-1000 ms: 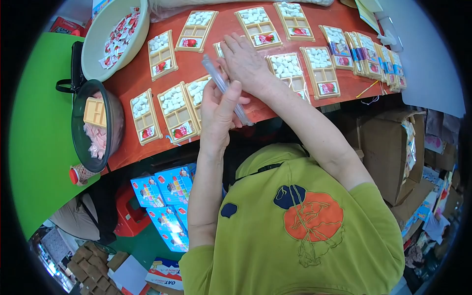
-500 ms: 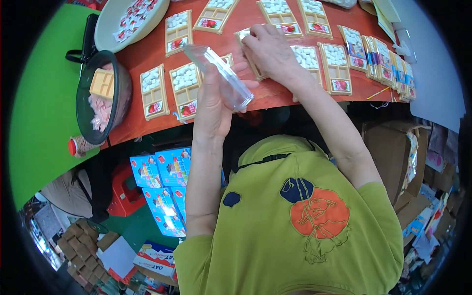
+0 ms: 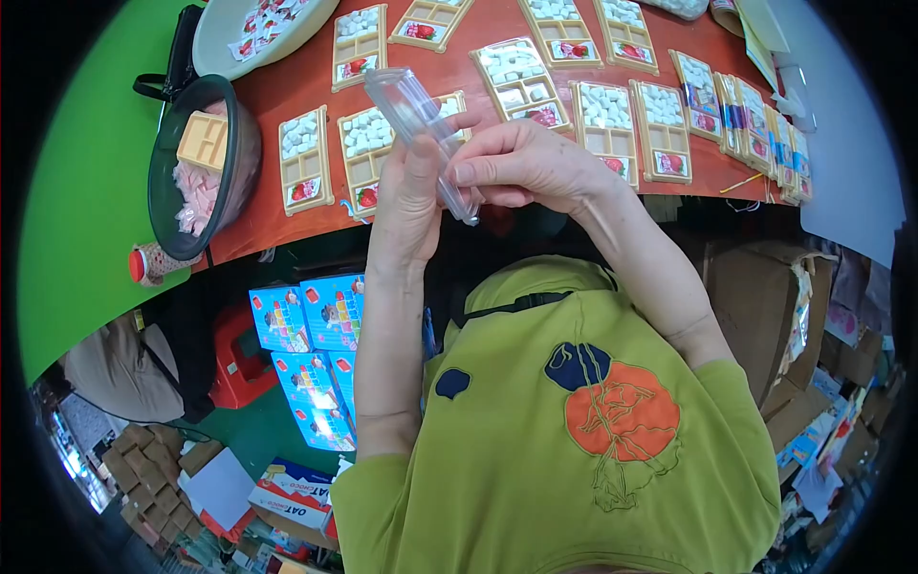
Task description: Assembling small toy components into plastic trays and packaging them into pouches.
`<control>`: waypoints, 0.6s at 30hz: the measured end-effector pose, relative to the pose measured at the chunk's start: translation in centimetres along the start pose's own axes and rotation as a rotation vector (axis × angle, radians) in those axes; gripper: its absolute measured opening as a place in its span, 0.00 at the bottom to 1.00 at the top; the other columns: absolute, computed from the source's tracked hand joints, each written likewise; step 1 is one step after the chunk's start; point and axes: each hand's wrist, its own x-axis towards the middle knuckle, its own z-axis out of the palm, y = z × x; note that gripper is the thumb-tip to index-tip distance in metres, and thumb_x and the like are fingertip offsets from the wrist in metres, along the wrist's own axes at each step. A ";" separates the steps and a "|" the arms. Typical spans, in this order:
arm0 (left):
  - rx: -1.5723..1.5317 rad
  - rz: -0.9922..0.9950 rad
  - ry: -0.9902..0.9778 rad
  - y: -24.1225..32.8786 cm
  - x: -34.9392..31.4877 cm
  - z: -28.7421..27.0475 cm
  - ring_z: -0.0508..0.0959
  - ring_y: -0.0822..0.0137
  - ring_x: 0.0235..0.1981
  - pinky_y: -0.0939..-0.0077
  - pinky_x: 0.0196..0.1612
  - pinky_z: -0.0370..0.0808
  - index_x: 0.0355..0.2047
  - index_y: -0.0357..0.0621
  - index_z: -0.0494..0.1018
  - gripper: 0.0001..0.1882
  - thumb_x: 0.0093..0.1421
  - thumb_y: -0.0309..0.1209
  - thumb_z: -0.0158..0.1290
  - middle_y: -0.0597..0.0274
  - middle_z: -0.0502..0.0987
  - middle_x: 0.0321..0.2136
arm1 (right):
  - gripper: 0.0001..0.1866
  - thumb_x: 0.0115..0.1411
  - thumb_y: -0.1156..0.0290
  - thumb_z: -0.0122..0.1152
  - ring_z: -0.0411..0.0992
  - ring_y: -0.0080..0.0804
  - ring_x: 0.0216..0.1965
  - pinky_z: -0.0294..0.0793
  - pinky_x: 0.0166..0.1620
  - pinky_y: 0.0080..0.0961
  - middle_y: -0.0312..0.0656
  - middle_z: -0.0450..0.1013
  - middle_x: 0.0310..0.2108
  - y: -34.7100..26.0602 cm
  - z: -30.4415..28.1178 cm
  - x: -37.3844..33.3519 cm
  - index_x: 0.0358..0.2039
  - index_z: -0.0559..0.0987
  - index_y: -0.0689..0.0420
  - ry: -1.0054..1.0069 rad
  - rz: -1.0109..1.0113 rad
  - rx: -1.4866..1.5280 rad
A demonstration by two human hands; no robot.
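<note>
My left hand (image 3: 406, 206) is wrapped round a thin stack of clear plastic covers (image 3: 400, 100), held tilted above the table's near edge. At the stack's right side, my right hand (image 3: 540, 165) pinches the edge of a cover between thumb and fingers. Beyond my hands lies a cream compartment tray (image 3: 525, 97) with white pieces in its large section and in small ones, and a strawberry-printed packet at its near end. Similar trays flank it, including a left tray (image 3: 304, 165) and a right tray (image 3: 666, 142). My left hand partly hides another tray.
At the left edge, a dark bowl (image 3: 251, 143) holds pink packets and a cream tray. A large pale basin (image 3: 311, 43) of small packets stands behind it. Stacked filled trays (image 3: 755, 134) line the right end. Blue boxes (image 3: 311, 387) and a red stool (image 3: 239, 364) sit below.
My right hand has come back from the middle tray to the clear covers in my left hand. That tray now shows fully, with white pieces in its small compartments. The view has shifted slightly.
</note>
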 end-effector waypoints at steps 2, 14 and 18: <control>0.022 0.019 -0.025 0.1 -0.3 -0.2 0.78 0.76 0.29 0.83 0.28 0.75 0.56 0.33 0.66 0.46 0.55 0.65 0.56 0.60 0.78 0.36 | 0.11 0.62 0.64 0.66 0.61 0.13 0.16 0.56 0.19 0.12 0.37 0.77 0.27 0.3 0.4 0.0 0.35 0.84 0.60 0.018 0.023 0.015; 0.041 0.016 0.232 0.7 -1.9 -1.4 0.77 0.77 0.26 0.86 0.17 0.66 0.53 0.35 0.63 0.32 0.59 0.45 0.63 0.60 0.78 0.37 | 0.08 0.67 0.65 0.57 0.58 0.10 0.18 0.51 0.20 0.12 0.28 0.68 0.22 2.1 3.3 -0.4 0.35 0.75 0.57 0.323 -0.136 -0.044; 0.113 -0.010 0.237 0.7 -1.9 -2.2 0.77 0.77 0.25 0.87 0.16 0.65 0.51 0.35 0.64 0.31 0.59 0.44 0.63 0.61 0.78 0.35 | 0.09 0.67 0.66 0.57 0.56 0.09 0.16 0.48 0.18 0.12 0.28 0.68 0.21 1.6 3.6 -0.5 0.35 0.74 0.58 0.289 -0.088 -0.054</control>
